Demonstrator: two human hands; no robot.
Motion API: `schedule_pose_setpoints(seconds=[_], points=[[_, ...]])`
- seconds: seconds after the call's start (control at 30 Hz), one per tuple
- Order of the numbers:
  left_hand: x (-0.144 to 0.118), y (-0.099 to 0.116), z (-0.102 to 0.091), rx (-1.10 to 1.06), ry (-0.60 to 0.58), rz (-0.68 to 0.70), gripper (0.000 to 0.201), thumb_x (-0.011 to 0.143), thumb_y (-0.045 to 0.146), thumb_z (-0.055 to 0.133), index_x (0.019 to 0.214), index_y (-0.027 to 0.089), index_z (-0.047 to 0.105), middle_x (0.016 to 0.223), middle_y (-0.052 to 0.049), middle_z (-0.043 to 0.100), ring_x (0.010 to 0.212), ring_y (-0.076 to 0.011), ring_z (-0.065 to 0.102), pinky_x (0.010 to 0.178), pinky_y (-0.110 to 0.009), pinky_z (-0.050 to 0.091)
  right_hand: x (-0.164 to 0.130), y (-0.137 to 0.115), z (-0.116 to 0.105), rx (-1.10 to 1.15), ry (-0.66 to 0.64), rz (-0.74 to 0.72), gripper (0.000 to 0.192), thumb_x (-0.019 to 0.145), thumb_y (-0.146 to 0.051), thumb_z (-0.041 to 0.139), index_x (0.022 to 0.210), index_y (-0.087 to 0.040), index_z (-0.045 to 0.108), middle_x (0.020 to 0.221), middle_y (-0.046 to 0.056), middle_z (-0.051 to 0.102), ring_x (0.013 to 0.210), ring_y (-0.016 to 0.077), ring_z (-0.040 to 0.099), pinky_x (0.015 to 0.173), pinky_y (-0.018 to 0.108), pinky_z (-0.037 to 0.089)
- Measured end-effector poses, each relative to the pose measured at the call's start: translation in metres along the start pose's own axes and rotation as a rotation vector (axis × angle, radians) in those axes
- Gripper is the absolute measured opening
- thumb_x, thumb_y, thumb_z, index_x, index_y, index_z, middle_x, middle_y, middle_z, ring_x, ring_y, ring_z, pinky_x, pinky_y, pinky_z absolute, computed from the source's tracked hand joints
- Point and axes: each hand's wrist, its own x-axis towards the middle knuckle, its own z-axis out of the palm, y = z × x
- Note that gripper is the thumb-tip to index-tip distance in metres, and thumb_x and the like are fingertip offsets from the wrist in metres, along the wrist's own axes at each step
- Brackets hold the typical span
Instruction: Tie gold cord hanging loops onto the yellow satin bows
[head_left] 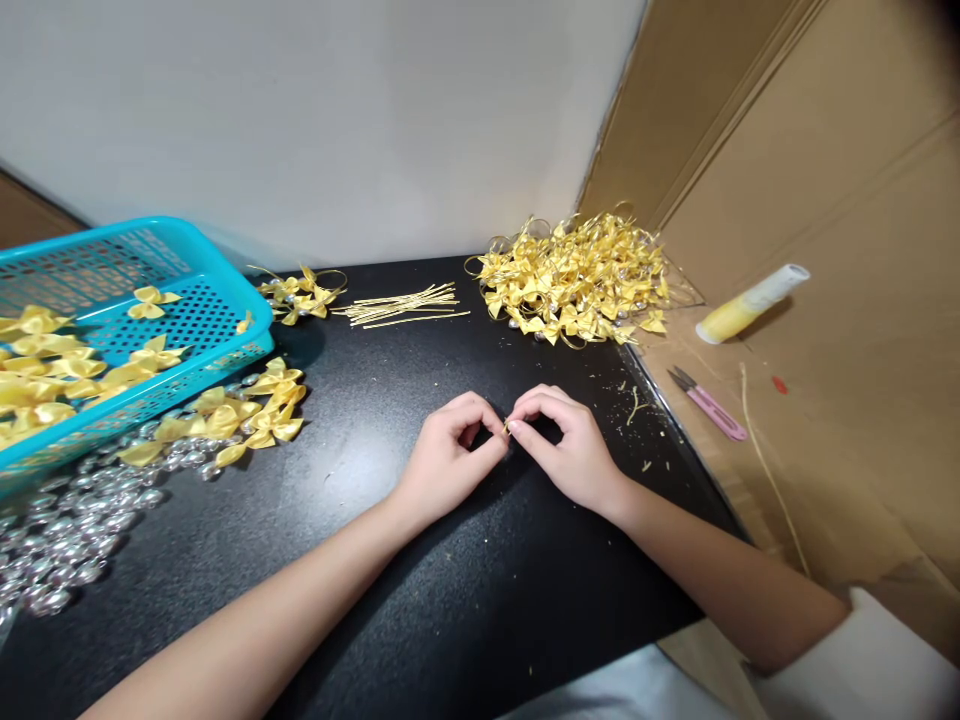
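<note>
My left hand [456, 455] and my right hand [566, 445] meet over the middle of the black table, both closed in a pinch. Between the fingertips a tiny bit of a thin gold-coloured piece [507, 428] shows; the fingers hide the rest, so its kind is unclear. Beyond the hands lies a loose bundle of short gold cords [409, 304]. To its right is a heap of yellow ribbon bows with gold loops and silver beads [577, 280]. A smaller group of such looped bows [300, 295] sits at the bundle's left.
At left, a turquoise basket [225, 290] holds yellow bows. Loose bows [262, 410] and many silver beads [75, 530] lie in front of it. Pink thread snips [709, 405] and a yellow-white tube [750, 305] are on the cardboard at right. A pale wall rises behind the black table [360, 580].
</note>
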Motion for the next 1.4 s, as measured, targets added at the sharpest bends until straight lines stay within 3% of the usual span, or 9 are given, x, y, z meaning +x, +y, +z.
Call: schedule_pose_setpoints(seconds=[0.5,1.03,1.4], points=[[-0.0008,0.0012,-0.0007,0.067,0.002,0.027,0.016,0.079,0.023,0.061,0.064,0.017,0.060,0.069,0.000,0.055,0.057,-0.0102,0.042,0.053,-0.023,0.033,0.0004,-0.0005,-0.0003,-0.002,-0.016,0.029,0.015,0.083,-0.013,0.062,0.071,-0.021,0.060,0.075,0.001,0.066,0.076,0.0171,0.059,0.074,0.034,0.046],[-0.0014,-0.0037,-0.0022,-0.017,0.058,0.021,0.010,0.079,0.029,0.071,0.080,0.019,0.076,0.074,-0.001,0.062,0.057,-0.0096,0.045,0.052,-0.024,0.035,0.0025,0.0032,-0.0040,0.077,0.003,0.078,0.015,0.083,-0.015,0.064,0.069,-0.020,0.064,0.073,0.001,0.066,0.074,0.0159,0.060,0.072,0.031,0.046],[-0.0009,-0.0015,-0.0014,-0.009,0.067,-0.024,0.014,0.078,0.025,0.067,0.067,0.016,0.070,0.069,-0.002,0.061,0.061,-0.0116,0.051,0.055,-0.024,0.037,0.0018,0.0012,-0.0035,0.072,0.005,0.063,0.012,0.081,-0.015,0.066,0.071,-0.020,0.065,0.075,0.001,0.067,0.075,0.0164,0.061,0.071,0.032,0.047]])
